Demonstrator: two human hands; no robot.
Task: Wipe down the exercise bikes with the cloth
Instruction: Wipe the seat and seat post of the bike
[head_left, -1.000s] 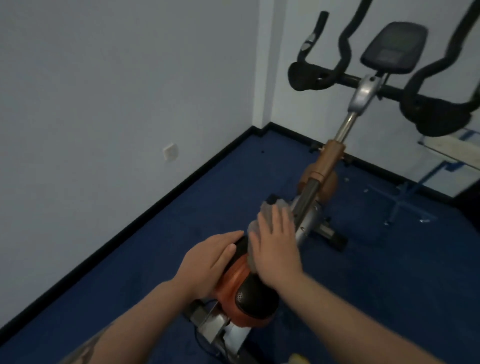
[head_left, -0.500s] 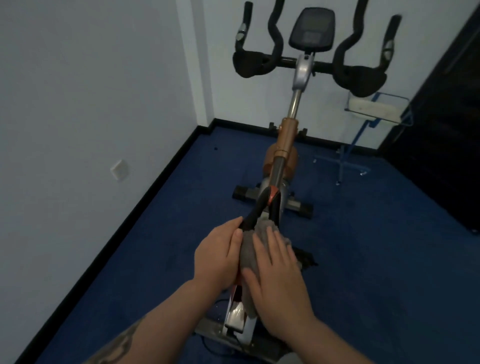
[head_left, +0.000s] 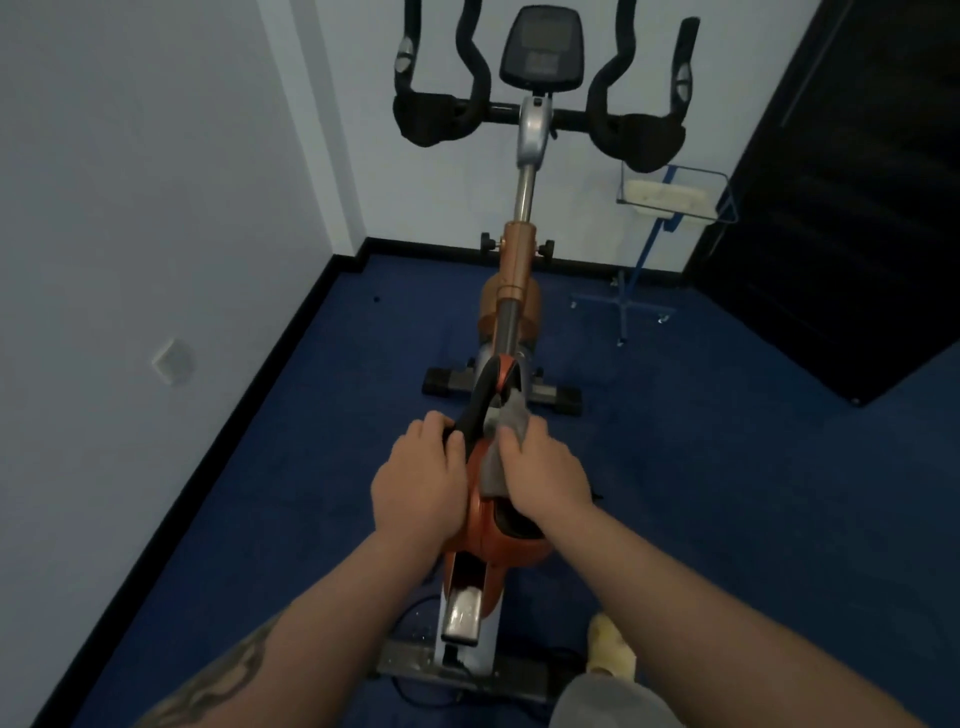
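An orange and black exercise bike (head_left: 514, 280) stands in front of me, its black handlebars and console at the top of the view. A grey cloth (head_left: 500, 447) lies over the right side of the orange frame casing. My right hand (head_left: 540, 475) presses and grips that cloth against the casing. My left hand (head_left: 418, 483) rests on the casing's left side, fingers curled over the black bar there. The seat is not visible.
White walls meet in a corner at the left and back, with a wall socket (head_left: 173, 360). A blue metal stand (head_left: 670, 208) holding a white pad is behind the bike at right. A dark door or cabinet (head_left: 841, 197) fills the right. My foot in a yellow shoe (head_left: 610, 647) is on the blue carpet.
My view has swung to face the bike straight on. My right hand with the cloth has slid along the frame casing, and my left hand stays on the left side.
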